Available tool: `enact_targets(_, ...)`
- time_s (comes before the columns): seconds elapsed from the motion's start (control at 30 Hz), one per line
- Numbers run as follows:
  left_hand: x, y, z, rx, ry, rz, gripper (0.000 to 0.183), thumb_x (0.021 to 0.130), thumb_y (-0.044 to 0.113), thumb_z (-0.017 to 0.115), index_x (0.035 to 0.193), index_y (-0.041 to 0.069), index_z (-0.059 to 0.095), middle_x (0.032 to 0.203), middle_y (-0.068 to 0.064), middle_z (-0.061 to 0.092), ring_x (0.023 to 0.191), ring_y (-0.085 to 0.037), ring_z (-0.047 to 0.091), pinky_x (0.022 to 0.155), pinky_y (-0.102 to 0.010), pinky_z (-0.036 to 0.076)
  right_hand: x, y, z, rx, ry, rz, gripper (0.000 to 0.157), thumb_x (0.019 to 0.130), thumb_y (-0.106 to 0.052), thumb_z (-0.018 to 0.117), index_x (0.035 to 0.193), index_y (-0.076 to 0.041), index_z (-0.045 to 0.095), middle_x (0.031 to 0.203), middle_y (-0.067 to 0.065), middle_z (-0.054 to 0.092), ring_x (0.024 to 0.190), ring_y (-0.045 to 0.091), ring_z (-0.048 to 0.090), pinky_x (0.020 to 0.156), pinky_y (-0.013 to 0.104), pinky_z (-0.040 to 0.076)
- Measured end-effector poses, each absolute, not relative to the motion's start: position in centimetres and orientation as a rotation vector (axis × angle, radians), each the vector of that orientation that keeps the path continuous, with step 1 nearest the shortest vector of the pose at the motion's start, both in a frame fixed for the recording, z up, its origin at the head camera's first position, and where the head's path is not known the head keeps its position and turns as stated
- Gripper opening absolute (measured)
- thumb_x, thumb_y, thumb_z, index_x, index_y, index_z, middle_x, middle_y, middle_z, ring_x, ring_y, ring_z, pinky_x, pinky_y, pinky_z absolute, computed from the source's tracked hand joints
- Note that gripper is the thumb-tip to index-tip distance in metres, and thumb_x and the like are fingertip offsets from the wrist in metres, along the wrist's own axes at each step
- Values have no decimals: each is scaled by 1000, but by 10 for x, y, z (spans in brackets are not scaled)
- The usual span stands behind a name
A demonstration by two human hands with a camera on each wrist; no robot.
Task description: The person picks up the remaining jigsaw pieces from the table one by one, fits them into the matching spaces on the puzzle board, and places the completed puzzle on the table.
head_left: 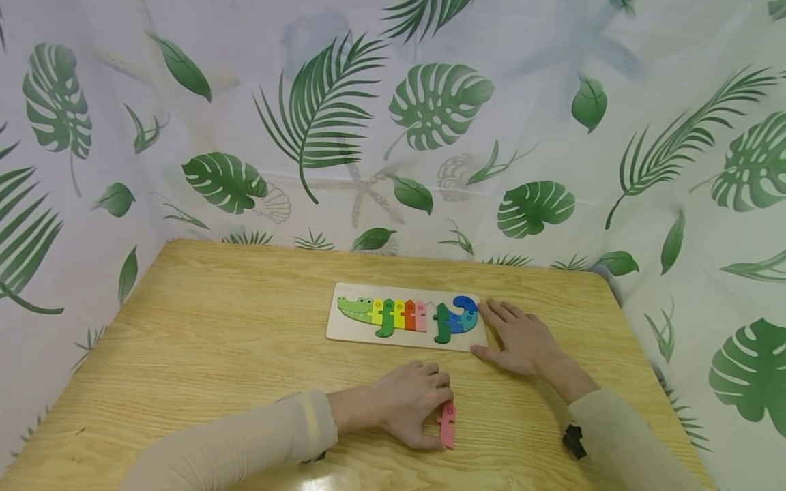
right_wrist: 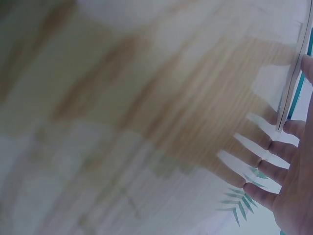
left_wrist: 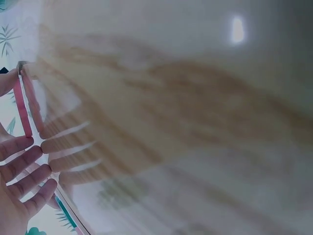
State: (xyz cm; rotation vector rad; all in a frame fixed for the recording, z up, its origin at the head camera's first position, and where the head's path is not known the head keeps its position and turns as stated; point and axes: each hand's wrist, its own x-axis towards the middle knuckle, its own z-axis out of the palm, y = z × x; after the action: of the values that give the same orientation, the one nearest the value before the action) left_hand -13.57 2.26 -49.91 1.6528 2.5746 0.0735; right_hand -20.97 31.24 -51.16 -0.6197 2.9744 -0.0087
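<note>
A wooden crocodile puzzle board (head_left: 350,329) lies flat on the table, its colourful pieces running from a light green head (head_left: 354,309) to a blue tail (head_left: 465,303). One bare slot shows between a light pink piece (head_left: 421,318) and the dark green hind leg (head_left: 442,326). In front of the board, my left hand (head_left: 408,406) pinches a darker pink puzzle piece (head_left: 449,428) between thumb and index finger, low over the tabletop. The left wrist view shows this pink piece (left_wrist: 22,108) edge-on. My right hand (head_left: 522,343), fingers spread, rests against the board's right end.
The wood-grain table (head_left: 215,341) stretches out on both sides of the board. A white curtain (head_left: 381,116) with green leaf prints hangs behind and beside it. A small black object (head_left: 574,441) shows at the right wrist, under the sleeve.
</note>
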Motion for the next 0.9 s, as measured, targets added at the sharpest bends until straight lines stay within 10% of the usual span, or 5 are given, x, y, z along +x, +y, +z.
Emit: enact_targets(0.9, -162, 14, -493, 1585, 2594, 165, 61, 91, 71, 60, 129, 23, 67, 130, 4, 68, 113, -13, 60, 100, -27, 51, -211, 312, -511, -633, 2965, -5, 99, 96, -80, 46, 168, -15, 29, 172, 17, 33, 154, 47, 39, 115, 72, 39)
